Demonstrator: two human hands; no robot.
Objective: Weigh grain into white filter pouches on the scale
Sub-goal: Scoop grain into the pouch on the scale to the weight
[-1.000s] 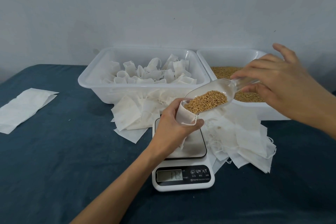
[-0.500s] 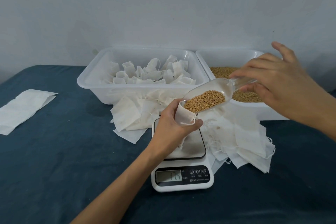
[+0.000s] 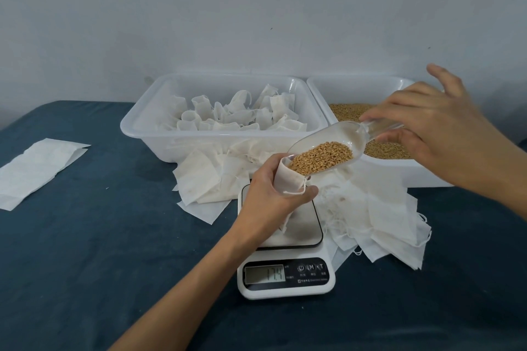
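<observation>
Pouch: left hand [image 3: 271,196] holds the white filter pouch [image 3: 288,179] on the scale [image 3: 285,265] | Scoop: right hand [image 3: 436,128] pinches the clear scoop [image 3: 330,148] of grain [image 3: 319,161], tipped at the pouch mouth above the scale | Risk: a fast tip could spill grain past the floppy mouth, or add too much | Writing: scale screen [image 3: 265,274] looks like 17.4; button labels too small to read

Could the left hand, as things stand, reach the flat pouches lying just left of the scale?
Probably not right now: the left hand grips an open pouch on the scale while the scoop tips grain into it. The flat pouches lie uncovered nearby, so once freed it likely could.
</observation>
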